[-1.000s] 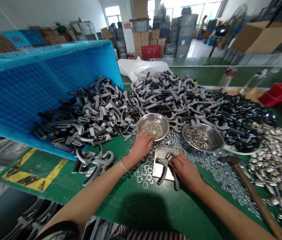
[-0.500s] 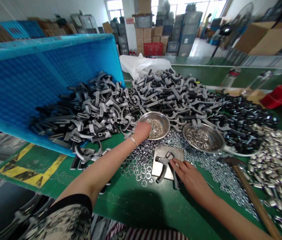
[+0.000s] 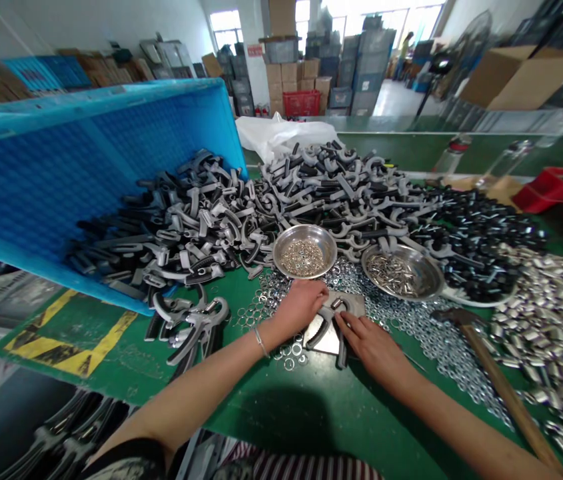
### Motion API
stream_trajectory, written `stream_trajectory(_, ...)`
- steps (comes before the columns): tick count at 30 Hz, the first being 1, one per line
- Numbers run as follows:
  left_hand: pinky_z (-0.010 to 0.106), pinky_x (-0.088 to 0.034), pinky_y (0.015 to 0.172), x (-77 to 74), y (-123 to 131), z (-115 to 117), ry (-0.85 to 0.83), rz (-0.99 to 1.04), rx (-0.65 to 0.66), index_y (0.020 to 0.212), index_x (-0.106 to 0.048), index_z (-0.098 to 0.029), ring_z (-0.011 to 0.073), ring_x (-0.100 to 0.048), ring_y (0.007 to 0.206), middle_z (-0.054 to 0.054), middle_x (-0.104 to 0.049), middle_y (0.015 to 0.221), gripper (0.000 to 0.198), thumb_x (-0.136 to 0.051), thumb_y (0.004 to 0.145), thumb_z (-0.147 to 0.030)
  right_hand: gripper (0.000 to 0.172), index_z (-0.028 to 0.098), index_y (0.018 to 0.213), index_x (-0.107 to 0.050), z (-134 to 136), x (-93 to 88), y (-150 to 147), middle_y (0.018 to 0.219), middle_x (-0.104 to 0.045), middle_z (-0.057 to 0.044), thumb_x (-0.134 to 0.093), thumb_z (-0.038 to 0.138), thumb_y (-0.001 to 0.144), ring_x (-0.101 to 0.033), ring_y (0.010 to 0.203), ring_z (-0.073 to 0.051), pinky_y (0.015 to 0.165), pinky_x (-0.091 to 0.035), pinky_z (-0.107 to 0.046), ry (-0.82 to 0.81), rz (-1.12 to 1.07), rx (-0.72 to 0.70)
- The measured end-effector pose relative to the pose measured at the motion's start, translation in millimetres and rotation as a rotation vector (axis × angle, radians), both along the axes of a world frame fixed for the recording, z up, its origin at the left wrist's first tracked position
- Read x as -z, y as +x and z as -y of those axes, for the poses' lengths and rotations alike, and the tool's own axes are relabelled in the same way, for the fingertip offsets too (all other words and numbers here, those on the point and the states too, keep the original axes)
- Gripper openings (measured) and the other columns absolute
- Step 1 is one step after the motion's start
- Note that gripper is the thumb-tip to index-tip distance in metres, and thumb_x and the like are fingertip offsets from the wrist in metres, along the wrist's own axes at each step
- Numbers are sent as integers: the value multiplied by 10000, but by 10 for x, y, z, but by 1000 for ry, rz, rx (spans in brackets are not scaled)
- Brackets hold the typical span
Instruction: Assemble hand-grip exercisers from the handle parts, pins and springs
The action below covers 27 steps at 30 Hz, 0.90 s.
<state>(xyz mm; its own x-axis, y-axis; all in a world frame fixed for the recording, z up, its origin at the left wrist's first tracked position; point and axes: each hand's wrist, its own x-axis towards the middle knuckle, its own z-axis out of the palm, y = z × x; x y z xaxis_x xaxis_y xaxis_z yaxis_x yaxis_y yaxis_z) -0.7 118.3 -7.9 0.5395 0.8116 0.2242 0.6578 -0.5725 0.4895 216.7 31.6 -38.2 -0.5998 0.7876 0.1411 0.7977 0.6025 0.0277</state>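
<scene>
A grey metal tool with two black-gripped handles and a curved jaw, like pliers (image 3: 318,333), lies on a square steel plate (image 3: 325,341) at the front of the bench. My right hand (image 3: 378,347) grips its right-hand handle with the fingertips. Over its left side, near the joint, my left hand (image 3: 301,305) is closed in a pinch; whatever lies between the fingertips is too small to make out. Just beyond is a round metal bowl (image 3: 282,268) of tiny brass-coloured parts. A second bowl (image 3: 434,283), holding small metal pins, stands to its right.
A tipped blue crate (image 3: 111,200) spills grey-and-black handles across the back. Loose metal rings (image 3: 288,364) surround the plate. On the right lie a hammer (image 3: 506,393), shiny metal cylinders (image 3: 546,320) and black-headed bolts (image 3: 491,233). Several assembled tools (image 3: 196,323) rest at left.
My left hand has come out of the bowl of tiny parts and moved right and nearer, to the plier-like tool. My right hand stays on that tool.
</scene>
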Motion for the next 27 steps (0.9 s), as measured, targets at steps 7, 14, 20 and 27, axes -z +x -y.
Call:
stream_trajectory(7, 380, -422, 956, 307, 52, 444, -91, 36, -11, 1036, -641, -187, 220, -605, 1003, 57, -695, 1007, 150, -518, 978, -251, 582, 146, 1447, -449, 84, 21, 53, 1371, -588, -165, -415, 11, 881, -624, 1062, -275, 928, -561, -439, -11, -7, -13)
stream_trajectory(14, 390, -413, 986, 341, 35, 449, -148, 105, -49, 1008, -638, -202, 211, -615, 1019, 46, -703, 1024, 112, -545, 964, -247, 590, 161, 1450, -443, 121, 36, 85, 1376, -583, -168, -435, 27, 876, -609, 1088, -278, 943, -546, -446, -14, -46, 6)
stream_trajectory(20, 378, -415, 970, 318, 4, 501, -126, 174, -75, 985, -631, -206, 209, -604, 1029, 41, -696, 1033, 75, -572, 950, -237, 615, 226, 1478, -417, 109, -16, 100, 1391, -568, -136, -405, 43, 891, -595, 1122, -263, 960, -526, -436, -93, -141, 13)
stream_trajectory(27, 342, -437, 890, 126, -326, 577, -104, 334, -298, 929, -645, -207, 180, -621, 894, 18, -698, 935, 75, -583, 936, -249, 408, 144, 1302, -559, 549, 83, 1267, 1196, -608, -229, -355, 254, 966, -598, 1067, -376, 920, -461, -554, 154, -82, 496)
